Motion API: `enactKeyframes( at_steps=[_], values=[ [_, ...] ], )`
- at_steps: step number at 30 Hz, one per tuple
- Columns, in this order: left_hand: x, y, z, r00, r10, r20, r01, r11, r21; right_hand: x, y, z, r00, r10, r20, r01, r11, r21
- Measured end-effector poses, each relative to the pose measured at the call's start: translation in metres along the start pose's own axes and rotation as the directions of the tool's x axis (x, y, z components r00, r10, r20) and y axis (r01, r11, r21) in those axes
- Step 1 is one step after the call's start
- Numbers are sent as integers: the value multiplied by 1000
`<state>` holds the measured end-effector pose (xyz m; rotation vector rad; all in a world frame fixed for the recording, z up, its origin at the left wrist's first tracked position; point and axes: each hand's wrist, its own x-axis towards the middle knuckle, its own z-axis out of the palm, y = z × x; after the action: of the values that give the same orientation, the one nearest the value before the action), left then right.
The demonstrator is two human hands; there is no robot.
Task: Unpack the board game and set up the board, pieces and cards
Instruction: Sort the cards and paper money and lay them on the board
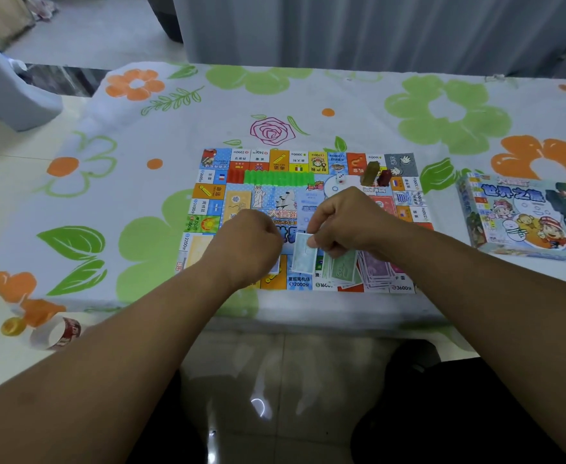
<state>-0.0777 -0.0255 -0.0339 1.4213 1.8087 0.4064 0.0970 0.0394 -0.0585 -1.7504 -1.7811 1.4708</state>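
Head view: the right hand point(345, 224) pinches a pale banknote point(303, 254), likely sorting money piles point(343, 267) on the board point(208, 195). The left hand point(249, 244) is curled; what it holds, if anything, can't be told.

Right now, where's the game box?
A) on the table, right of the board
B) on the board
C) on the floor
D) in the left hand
A: the game box lies on the tablecloth to the right of the board, apart from it; the right hand pinches a pale banknote over the board, not the box.
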Motion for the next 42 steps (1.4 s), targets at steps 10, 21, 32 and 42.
enactKeyframes(
  at_steps=[10, 21, 32, 42],
  values=[
    [-19, 5, 19, 907, 139, 398, -318, 845, 431, 13, 4, 14, 994, -99, -47, 82, 958, -274],
    [-17, -3, 30, 887, 162, 432, -396, 749, 531, 13, 6, 21, 986, -160, -44, 124, 886, -446],
    [-15, -3, 30, 880, 154, 448, -398, 754, 522, 3, 5, 30, 969, -246, -6, 170, 685, -708],
    [-19, -1, 30, 883, 177, 435, -413, 734, 538, 2, 1, 35, 968, -249, 38, 194, 641, -743]
  ],
)
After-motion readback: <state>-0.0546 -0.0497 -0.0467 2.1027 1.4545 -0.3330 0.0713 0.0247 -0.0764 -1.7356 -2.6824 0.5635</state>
